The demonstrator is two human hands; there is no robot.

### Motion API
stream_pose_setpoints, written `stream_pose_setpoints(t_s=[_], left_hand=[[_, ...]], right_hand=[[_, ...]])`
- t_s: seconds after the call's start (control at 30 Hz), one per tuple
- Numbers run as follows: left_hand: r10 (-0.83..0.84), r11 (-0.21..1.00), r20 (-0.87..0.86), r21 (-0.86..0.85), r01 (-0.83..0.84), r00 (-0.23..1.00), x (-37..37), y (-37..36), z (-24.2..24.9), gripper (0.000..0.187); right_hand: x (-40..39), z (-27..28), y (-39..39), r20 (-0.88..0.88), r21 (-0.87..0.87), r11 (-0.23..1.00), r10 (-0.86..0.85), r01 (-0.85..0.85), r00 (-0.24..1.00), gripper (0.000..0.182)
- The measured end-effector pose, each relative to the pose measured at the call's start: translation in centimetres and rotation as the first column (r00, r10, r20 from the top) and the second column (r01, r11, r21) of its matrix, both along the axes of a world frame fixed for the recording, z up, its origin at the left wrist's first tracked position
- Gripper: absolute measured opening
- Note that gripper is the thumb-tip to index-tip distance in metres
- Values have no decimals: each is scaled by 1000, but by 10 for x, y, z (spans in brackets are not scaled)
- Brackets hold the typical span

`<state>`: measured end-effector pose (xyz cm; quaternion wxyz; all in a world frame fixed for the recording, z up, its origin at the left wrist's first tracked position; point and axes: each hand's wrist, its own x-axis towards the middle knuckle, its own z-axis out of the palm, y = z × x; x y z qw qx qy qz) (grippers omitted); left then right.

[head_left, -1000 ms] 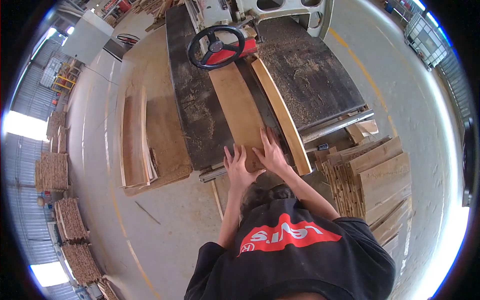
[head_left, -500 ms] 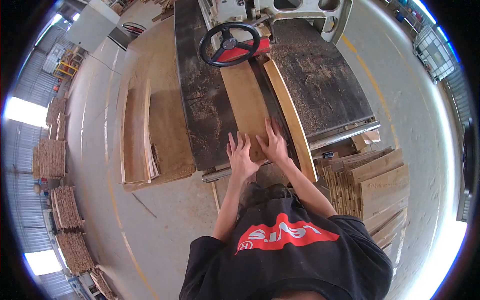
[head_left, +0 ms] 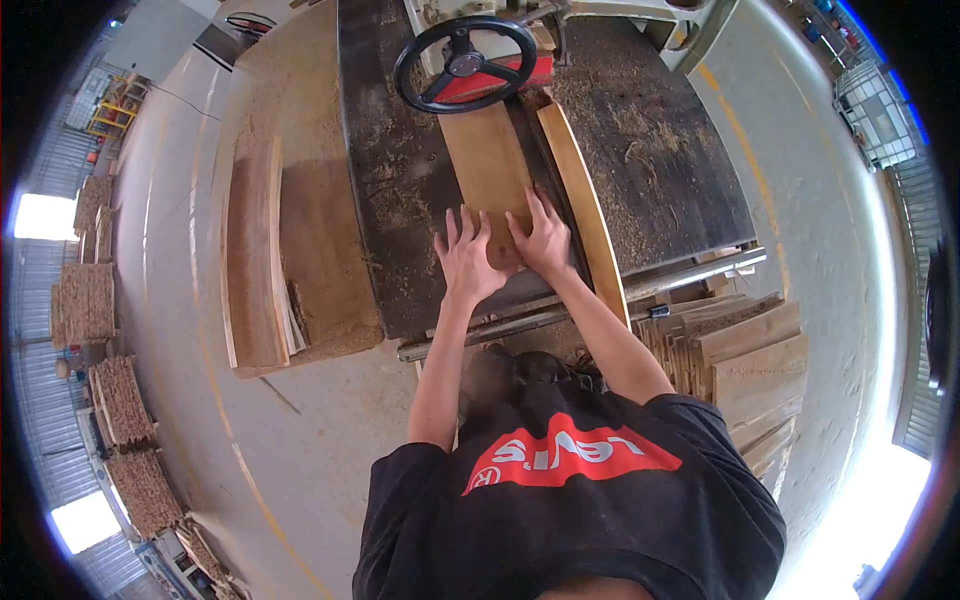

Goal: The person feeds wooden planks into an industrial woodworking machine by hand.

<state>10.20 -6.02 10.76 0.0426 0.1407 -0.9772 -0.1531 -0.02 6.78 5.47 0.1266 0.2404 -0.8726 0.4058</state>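
Observation:
A flat wooden board (head_left: 487, 155) lies on the dark machine table (head_left: 400, 235), its far end running under the black handwheel (head_left: 465, 64). Toward the near end of the board, my left hand (head_left: 468, 262) rests at its left edge, fingers spread and thumb pointing inward. My right hand (head_left: 543, 240) lies on the board's right side, fingers stretched forward and apart from the left hand's fingers. Both hands are open. Along the right of the board runs a long, narrow wooden strip (head_left: 585, 205) standing on edge. My palms partly cover the board's near end.
Wood shavings are scattered over the table. A side table (head_left: 320, 240) on the left carries several long boards (head_left: 250, 270). Stacked planks (head_left: 755, 370) stand at the right, beyond a metal rail (head_left: 690, 275). More wood stacks (head_left: 125, 400) line the far left.
Both hands and the board have moved forward, farther under the handwheel. My view has shifted slightly with my body.

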Motion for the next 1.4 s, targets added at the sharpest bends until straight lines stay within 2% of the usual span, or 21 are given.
stream_pose_setpoints(t_s=[0.1, 0.33, 0.43, 0.53, 0.63, 0.77, 0.87, 0.93, 1.0, 1.1, 1.13, 1.2, 1.3, 1.4], left_hand=[[2, 999, -29, 37, -1, 1000, -16, -14, -8, 113], [47, 996, -56, 76, -43, 997, -60, -45, -9, 115], [85, 996, -79, 42, -82, 993, -75, -54, 4, 115], [110, 994, -239, 30, -106, 965, -83, -67, -13, 118], [58, 997, -310, -26, -70, 949, -82, -83, -29, 110], [177, 977, -309, -62, -206, 934, -48, -144, -21, 91], [282, 886, -335, -269, -378, 899, 12, -213, 7, 82], [424, 764, -274, -403, -504, 863, 55, -261, 39, 79], [507, 612, -373, -479, -629, 777, 102, -321, 54, 81], [816, 269, -331, -509, -818, 474, 161, -391, 83, 91], [876, 234, -269, -488, -841, 400, 177, -406, 87, 94], [958, 183, -125, -426, -886, 258, 198, -425, 79, 100], [885, 399, -82, -374, -837, 459, 223, -423, 56, 105], [883, 379, -155, -317, -869, 442, 222, -420, 50, 97]], right_hand=[[-17, -6, -11, -57, -31, 999, -10, 8, 998, 57], [-64, -9, -42, -22, -52, 999, -12, 11, 1000, 51], [-84, -6, -55, -8, -68, 998, 9, -10, 1000, 49], [-102, -7, -62, 1, -97, 995, 33, -33, 999, 51], [-103, -5, -63, 25, -146, 989, 40, -36, 999, 55], [-68, -4, -29, 53, -90, 993, 82, -77, 995, 59], [-39, 1, -14, 97, -67, 989, 136, -130, 986, 59], [-34, 3, -10, 40, -5, 987, 160, -160, 986, 56], [-35, 3, -12, 79, 9, 988, 153, -155, 985, 50], [-34, 3, -13, 37, 52, 983, 175, -177, 984, 41], [-35, 4, -14, 10, 74, 980, 187, -187, 982, 38], [-35, 0, -14, 29, 109, 979, 170, -172, 985, 33], [-36, -5, -15, 14, 113, 981, 155, -156, 988, 30], [-34, -3, -14, 22, 88, 987, 130, -132, 991, 28]])
